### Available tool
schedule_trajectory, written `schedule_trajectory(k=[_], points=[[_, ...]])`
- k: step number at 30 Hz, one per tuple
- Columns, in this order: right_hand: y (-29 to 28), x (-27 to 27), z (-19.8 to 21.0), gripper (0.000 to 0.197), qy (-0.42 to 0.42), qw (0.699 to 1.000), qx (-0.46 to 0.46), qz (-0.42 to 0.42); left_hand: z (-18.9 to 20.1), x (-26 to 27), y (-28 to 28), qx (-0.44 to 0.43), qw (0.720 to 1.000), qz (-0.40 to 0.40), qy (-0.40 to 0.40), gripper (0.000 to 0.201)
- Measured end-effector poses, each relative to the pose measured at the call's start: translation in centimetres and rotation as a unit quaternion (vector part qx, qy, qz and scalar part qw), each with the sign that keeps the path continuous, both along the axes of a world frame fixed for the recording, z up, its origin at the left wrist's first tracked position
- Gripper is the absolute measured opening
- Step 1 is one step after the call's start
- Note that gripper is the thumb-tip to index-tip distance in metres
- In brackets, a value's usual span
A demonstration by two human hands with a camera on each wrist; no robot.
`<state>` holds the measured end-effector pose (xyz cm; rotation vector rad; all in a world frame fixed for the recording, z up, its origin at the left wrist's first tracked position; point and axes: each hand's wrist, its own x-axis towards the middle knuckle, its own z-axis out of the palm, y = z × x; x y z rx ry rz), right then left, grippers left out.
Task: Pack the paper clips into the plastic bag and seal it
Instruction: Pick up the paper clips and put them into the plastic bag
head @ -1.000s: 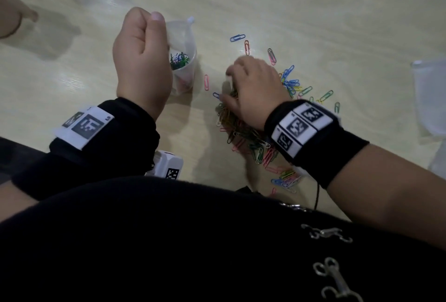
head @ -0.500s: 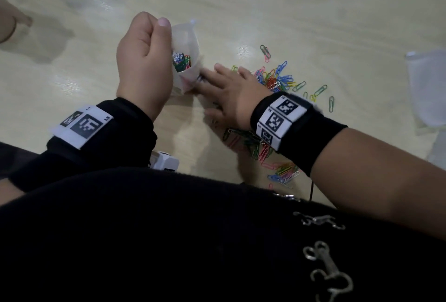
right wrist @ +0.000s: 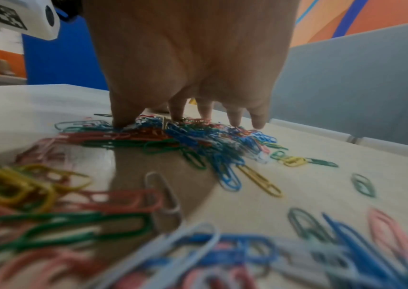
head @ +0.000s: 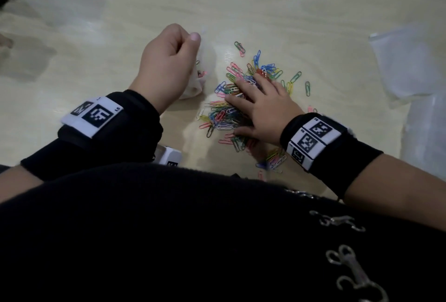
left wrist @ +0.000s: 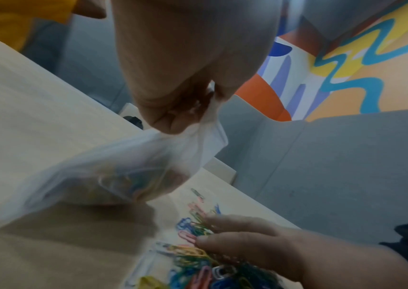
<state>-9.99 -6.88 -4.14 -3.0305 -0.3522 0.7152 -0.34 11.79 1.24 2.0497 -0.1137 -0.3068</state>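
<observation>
My left hand (head: pixel 169 65) pinches the rim of a small clear plastic bag (head: pixel 201 77) and holds it above the table; the left wrist view shows the bag (left wrist: pixel 128 172) hanging with some coloured clips inside. A heap of coloured paper clips (head: pixel 231 108) lies on the pale wooden table (head: pixel 289 11). My right hand (head: pixel 260 106) rests flat on that heap, fingers spread and straight. In the right wrist view the fingertips (right wrist: pixel 235 121) touch the paper clips (right wrist: pixel 198 140).
More clear plastic bags (head: pixel 410 60) lie at the table's right edge. Stray clips (head: pixel 307 88) lie right of the heap, others near my body (head: pixel 275 159). A grey partition (left wrist: pixel 346 166) stands behind the table. Another person's arm shows at far left (head: pixel 4 40).
My right hand moved from the bag's mouth back onto the clip heap, fingers spread flat. The left hand kept hold of the bag, which now looks more hidden behind it.
</observation>
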Motion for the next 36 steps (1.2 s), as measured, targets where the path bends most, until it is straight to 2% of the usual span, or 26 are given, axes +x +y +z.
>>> schedule_trajectory(k=[4, 9, 15, 17, 19, 21, 24, 27, 28, 29, 30, 33, 36], points=[[-0.6, -0.5, 0.2, 0.054, -0.042, 0.995, 0.067, -0.061, 0.4, -0.4, -1.9, 0.029, 0.996, -0.08, -0.003, 0.024], [-1.9, -0.6, 0.3, 0.03, -0.089, 0.983, 0.098, -0.129, 1.2, -1.3, -4.4, 0.041, 0.986, -0.164, -0.015, 0.017], [-3.5, -0.6, 1.8, 0.025, -0.094, 0.964, 0.123, -0.216, 0.9, -1.7, -6.6, 0.059, 0.981, -0.186, -0.024, 0.015], [-4.2, -0.8, 2.2, 0.023, -0.092, 0.949, 0.146, -0.265, 0.6, -1.7, -6.9, 0.062, 0.98, -0.187, -0.018, 0.015], [-4.9, -1.2, 2.5, 0.019, -0.106, 0.914, 0.198, -0.338, 0.3, -1.6, -7.1, 0.058, 0.98, -0.188, -0.008, 0.014], [-5.6, -1.5, 2.9, 0.016, -0.129, 0.863, 0.26, -0.413, 0.0, -1.6, -7.1, 0.053, 0.982, -0.182, 0.004, 0.015], [-6.1, -1.8, 4.2, 0.012, -0.134, 0.755, 0.394, -0.507, -0.4, -1.8, -7.3, 0.06, 0.983, -0.17, 0.021, 0.017], [-5.8, -1.4, 5.7, 0.016, -0.096, 0.621, 0.549, -0.552, -0.4, -2.0, -7.5, 0.066, 0.985, -0.157, 0.038, 0.02], [-5.5, -1.2, 6.1, 0.016, -0.069, 0.588, 0.583, -0.557, -0.4, -2.2, -7.6, 0.066, 0.985, -0.155, 0.043, 0.02], [-5.1, -1.0, 6.5, 0.015, -0.043, 0.572, 0.6, -0.558, -0.3, -2.3, -7.7, 0.064, 0.985, -0.155, 0.048, 0.02], [-4.7, -0.9, 6.7, 0.015, -0.022, 0.574, 0.599, -0.558, -0.3, -2.5, -7.8, 0.062, 0.984, -0.157, 0.051, 0.02], [-3.8, -0.3, 6.7, 0.018, -0.015, 0.617, 0.547, -0.566, -0.2, -3.1, -8.0, 0.051, 0.984, -0.16, 0.055, 0.02], [-3.5, 0.2, 6.6, 0.017, -0.024, 0.688, 0.479, -0.544, -0.1, -3.4, -8.1, 0.042, 0.985, -0.153, 0.06, 0.018]])
